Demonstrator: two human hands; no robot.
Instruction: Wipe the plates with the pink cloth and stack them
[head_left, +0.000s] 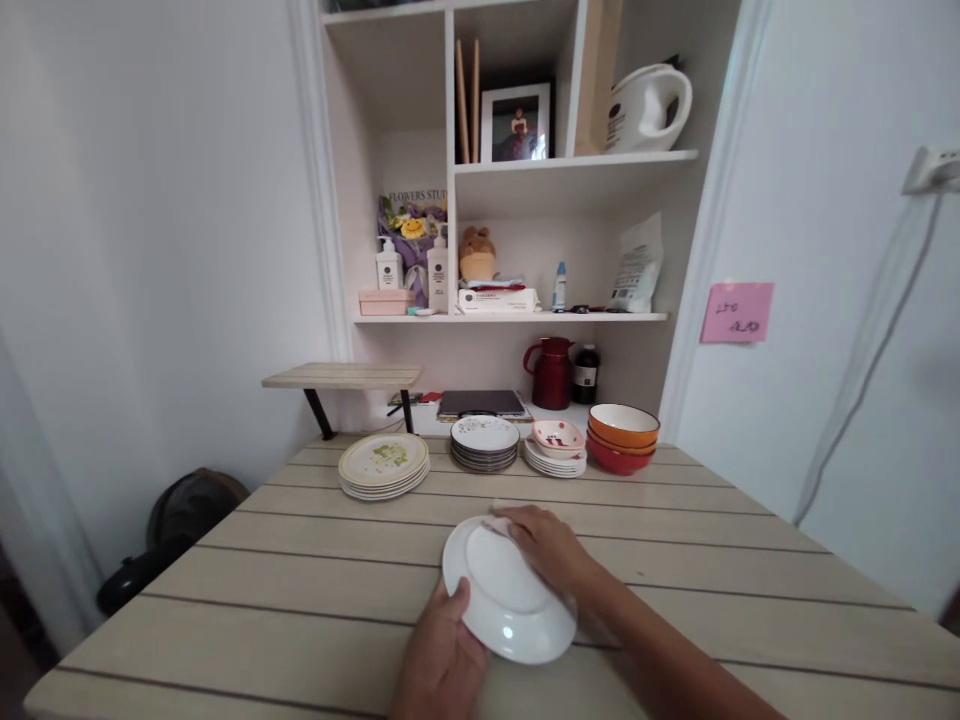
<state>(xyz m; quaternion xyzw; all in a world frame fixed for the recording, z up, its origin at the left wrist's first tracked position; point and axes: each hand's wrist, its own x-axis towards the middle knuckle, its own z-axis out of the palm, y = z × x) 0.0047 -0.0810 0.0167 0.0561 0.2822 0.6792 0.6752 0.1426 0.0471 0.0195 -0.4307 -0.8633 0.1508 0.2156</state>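
While the left hand [446,655] is closed on the left rim of the plate [510,580], thumb on top, the right hand [546,545] clasps a pale cloth [496,525] against the far edge. Plate: apparently underside up, over the table [300,620]. Advisable: firm rim hold, light even strokes.

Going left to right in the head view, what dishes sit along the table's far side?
Cream plates, dark-edged plates, small white plates with a pink-spotted bowl on top, orange and red bowls.

The pale sheet [417,197] behind the bouquet [412,229] reads "FLOWERS STUD"
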